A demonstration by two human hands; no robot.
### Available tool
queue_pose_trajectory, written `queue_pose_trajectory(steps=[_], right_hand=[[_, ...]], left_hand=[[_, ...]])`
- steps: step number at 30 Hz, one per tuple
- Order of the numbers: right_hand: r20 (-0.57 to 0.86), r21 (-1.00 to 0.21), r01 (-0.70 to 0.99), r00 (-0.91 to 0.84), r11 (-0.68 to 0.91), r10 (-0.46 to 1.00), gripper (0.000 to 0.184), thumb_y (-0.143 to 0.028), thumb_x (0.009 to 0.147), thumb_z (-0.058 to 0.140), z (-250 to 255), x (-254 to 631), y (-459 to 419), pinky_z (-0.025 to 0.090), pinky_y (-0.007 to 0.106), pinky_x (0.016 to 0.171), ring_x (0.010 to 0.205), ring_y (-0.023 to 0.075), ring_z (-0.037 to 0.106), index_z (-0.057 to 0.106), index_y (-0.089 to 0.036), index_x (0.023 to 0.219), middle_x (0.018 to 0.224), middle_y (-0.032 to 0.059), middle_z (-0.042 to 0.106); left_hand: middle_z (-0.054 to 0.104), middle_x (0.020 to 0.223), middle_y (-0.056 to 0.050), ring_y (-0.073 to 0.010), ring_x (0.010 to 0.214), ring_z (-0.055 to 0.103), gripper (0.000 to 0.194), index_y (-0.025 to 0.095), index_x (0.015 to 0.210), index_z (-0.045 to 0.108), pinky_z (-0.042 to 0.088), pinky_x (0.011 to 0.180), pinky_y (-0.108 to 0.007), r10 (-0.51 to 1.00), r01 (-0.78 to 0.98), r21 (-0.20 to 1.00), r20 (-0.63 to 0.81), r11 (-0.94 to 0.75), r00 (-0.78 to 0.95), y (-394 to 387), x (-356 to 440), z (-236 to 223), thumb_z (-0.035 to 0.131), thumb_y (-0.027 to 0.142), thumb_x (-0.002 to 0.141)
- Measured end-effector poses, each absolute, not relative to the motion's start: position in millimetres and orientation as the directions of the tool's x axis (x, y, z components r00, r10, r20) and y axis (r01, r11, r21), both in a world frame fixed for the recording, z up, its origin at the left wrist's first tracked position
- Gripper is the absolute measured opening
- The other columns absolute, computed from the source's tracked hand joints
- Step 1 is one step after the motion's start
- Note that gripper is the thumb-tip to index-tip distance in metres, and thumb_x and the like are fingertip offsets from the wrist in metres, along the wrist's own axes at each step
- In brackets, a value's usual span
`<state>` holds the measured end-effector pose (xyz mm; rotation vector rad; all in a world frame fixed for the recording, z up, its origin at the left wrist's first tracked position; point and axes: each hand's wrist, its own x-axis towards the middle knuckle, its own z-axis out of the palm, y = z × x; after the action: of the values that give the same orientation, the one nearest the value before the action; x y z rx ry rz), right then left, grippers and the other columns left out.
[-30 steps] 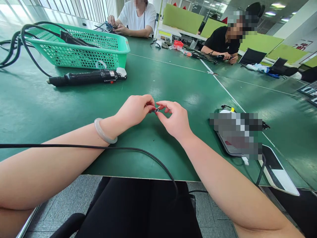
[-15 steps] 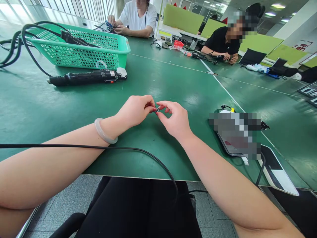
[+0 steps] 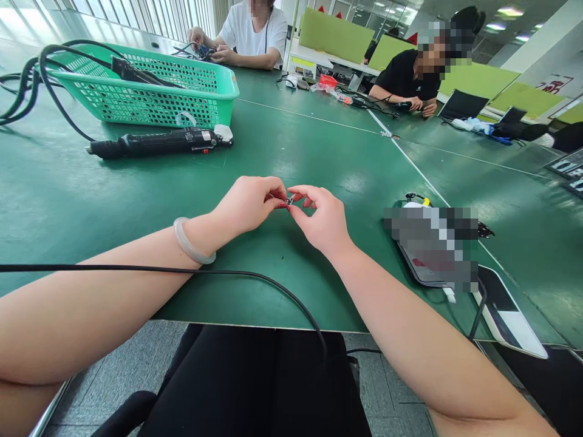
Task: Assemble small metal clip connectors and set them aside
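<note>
My left hand [image 3: 248, 202] and my right hand [image 3: 321, 218] meet fingertip to fingertip just above the green table [image 3: 136, 194]. Between them they pinch a tiny dark part [image 3: 288, 201], too small to name. Both hands have their fingers curled and pressed together on it. A pale bangle [image 3: 191, 243] circles my left wrist. Both forearms rest on the table's near edge.
A black electric screwdriver [image 3: 155, 142] lies at the left in front of a green mesh basket [image 3: 146, 91] trailing black cables. A thin black cable [image 3: 255, 279] crosses my left arm. A phone and a flat device [image 3: 510, 312] lie at the right. Two other people sit at the far side.
Both hands stay joined on the tiny part; my fingertips shift very slightly. A person at the far side has moved their hands a little.
</note>
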<state>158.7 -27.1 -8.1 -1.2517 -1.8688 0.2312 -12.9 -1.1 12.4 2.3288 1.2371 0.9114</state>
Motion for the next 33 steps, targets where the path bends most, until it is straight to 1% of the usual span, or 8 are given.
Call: queue_pose_trajectory(steps=[7, 14, 16, 19, 22, 24, 26, 33], right_hand=[[0.534, -0.567, 0.672, -0.142, 0.477, 0.834, 0.027, -0.021, 0.077, 0.062, -8, 158, -27, 0.047, 0.032, 0.071, 0.075, 0.0151, 0.054, 0.066, -0.023, 0.104, 0.089, 0.0009, 0.069], [0.517, -0.565, 0.672, -0.163, 0.478, 0.84, 0.028, -0.021, 0.077, 0.063, -8, 158, -27, 0.047, 0.032, 0.073, 0.075, 0.0149, 0.053, 0.067, -0.022, 0.105, 0.088, 0.0009, 0.069], [0.519, -0.57, 0.668, -0.159, 0.478, 0.84, 0.028, -0.021, 0.077, 0.063, -8, 158, -27, 0.047, 0.032, 0.073, 0.075, 0.015, 0.053, 0.067, -0.022, 0.105, 0.088, 0.0012, 0.069], [0.514, -0.584, 0.661, -0.148, 0.472, 0.845, 0.027, -0.022, 0.078, 0.062, -8, 159, -26, 0.047, 0.033, 0.074, 0.075, 0.0151, 0.053, 0.067, -0.023, 0.104, 0.089, 0.0014, 0.069], [0.494, -0.62, 0.644, -0.125, 0.449, 0.86, 0.026, -0.022, 0.078, 0.061, -10, 161, -23, 0.047, 0.033, 0.074, 0.074, 0.0146, 0.053, 0.066, -0.023, 0.104, 0.088, 0.001, 0.069], [0.478, -0.646, 0.627, -0.111, 0.435, 0.871, 0.027, -0.023, 0.077, 0.061, -12, 163, -20, 0.048, 0.032, 0.074, 0.073, 0.014, 0.053, 0.066, -0.023, 0.104, 0.087, 0.0007, 0.068], [0.465, -0.664, 0.614, -0.108, 0.427, 0.879, 0.028, -0.023, 0.077, 0.061, -14, 165, -18, 0.048, 0.032, 0.075, 0.073, 0.0136, 0.053, 0.066, -0.022, 0.104, 0.087, 0.0005, 0.068], [0.466, -0.646, 0.621, -0.139, 0.444, 0.874, 0.027, -0.023, 0.077, 0.061, -15, 164, -18, 0.048, 0.032, 0.075, 0.074, 0.0139, 0.053, 0.066, -0.023, 0.103, 0.087, 0.0005, 0.068]], left_hand=[[0.071, 0.072, 0.001, -0.0127, 0.065, 0.06, 0.009, 0.02, 0.079, 0.07, 0.044, 0.065, -0.026, 0.834, 0.593, 0.587, 0.385, -0.551, 0.395, -1, -13, 12, 0.061, 0.022, 0.077], [0.071, 0.072, 0.0, -0.0138, 0.069, 0.064, 0.006, 0.019, 0.074, 0.07, 0.049, 0.069, -0.028, 0.886, 0.529, 0.715, 0.309, -0.457, 0.346, -1, -13, 12, 0.065, 0.022, 0.074], [0.072, 0.074, -0.002, -0.0145, 0.071, 0.066, 0.005, 0.018, 0.075, 0.07, 0.051, 0.07, -0.028, 0.911, 0.471, 0.791, 0.257, -0.391, 0.324, 1, -13, 11, 0.068, 0.022, 0.072], [0.072, 0.076, -0.004, -0.015, 0.07, 0.068, 0.011, 0.016, 0.08, 0.067, 0.054, 0.073, -0.031, 0.949, 0.327, 0.918, 0.132, -0.227, 0.287, 3, -12, 10, 0.072, 0.021, 0.071], [0.071, 0.074, -0.005, -0.015, 0.072, 0.07, 0.011, 0.015, 0.086, 0.064, 0.056, 0.079, -0.033, 0.966, 0.153, 0.987, -0.002, -0.039, 0.26, 4, -9, 9, 0.069, 0.02, 0.077], [0.071, 0.073, -0.005, -0.0145, 0.075, 0.07, 0.012, 0.014, 0.091, 0.062, 0.056, 0.082, -0.033, 0.964, 0.071, 0.996, -0.066, 0.049, 0.257, 5, -8, 8, 0.066, 0.017, 0.08], [0.071, 0.076, -0.005, -0.0137, 0.077, 0.07, 0.016, 0.013, 0.094, 0.062, 0.055, 0.085, -0.031, 0.959, 0.031, 0.995, -0.1, 0.096, 0.266, 5, -8, 7, 0.066, 0.013, 0.079], [0.073, 0.078, -0.006, -0.0137, 0.076, 0.07, 0.023, 0.013, 0.093, 0.064, 0.055, 0.086, -0.032, 0.954, 0.022, 0.992, -0.127, 0.126, 0.27, 7, -11, 4, 0.073, 0.011, 0.072]])
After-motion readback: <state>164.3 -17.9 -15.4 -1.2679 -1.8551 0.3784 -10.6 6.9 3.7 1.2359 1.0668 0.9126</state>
